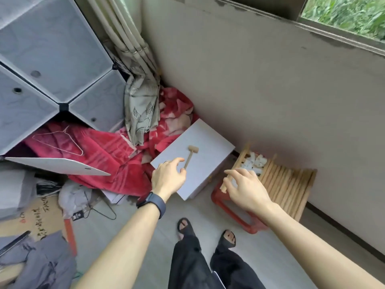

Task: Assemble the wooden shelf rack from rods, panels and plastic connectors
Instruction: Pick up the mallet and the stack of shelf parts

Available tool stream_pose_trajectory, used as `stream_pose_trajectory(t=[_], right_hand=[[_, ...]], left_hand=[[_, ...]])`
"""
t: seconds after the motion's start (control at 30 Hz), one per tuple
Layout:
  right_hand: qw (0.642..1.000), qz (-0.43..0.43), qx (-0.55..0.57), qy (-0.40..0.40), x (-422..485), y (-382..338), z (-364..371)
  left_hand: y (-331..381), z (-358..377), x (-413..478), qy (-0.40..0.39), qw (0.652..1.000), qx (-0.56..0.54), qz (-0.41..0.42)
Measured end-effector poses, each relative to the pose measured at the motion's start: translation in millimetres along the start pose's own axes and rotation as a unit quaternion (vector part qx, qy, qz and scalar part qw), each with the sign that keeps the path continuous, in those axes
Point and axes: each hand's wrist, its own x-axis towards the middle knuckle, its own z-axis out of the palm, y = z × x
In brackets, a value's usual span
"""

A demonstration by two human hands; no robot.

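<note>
Feet in black sandals [229, 239] stand on the grey floor as a person leans over the rack's parts. The left hand [167, 176], a dark band [153, 202] on its wrist, reaches the handle end of one small wooden mallet [190, 156]. Its fingers are loosely curled, and whether they already pinch the handle cannot be told. The mallet lies on a stack of white panels [208, 142]; the number in the stack is unclear.

The right hand [245, 188] hovers with fingers spread and grasping nothing over the near ends of wooden rods [285, 184]. More than a dozen rods, at a rough count, lie side by side on one red stool [229, 209]. They look light, stiff and apt to roll, best taken near mid-length. The panels look flat and rigid, best gripped by opposite edges.

Beyond lies a heap of white plastic connectors [253, 163], too jumbled to count, against the wall.
</note>
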Motion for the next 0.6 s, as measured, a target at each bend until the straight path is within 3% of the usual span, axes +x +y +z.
stream_pose_trajectory(t=[0.3, 0.6], right_hand=[[0.993, 0.061, -0.024, -0.097, 149, 46, 109], [0.974, 0.066, -0.079, -0.203, 243, 58, 237]], left_hand=[[-49, 115, 137, -0.112, 0.991, 0.006, -0.075], [-104, 220, 228, -0.185, 0.979, 0.057, -0.07]])
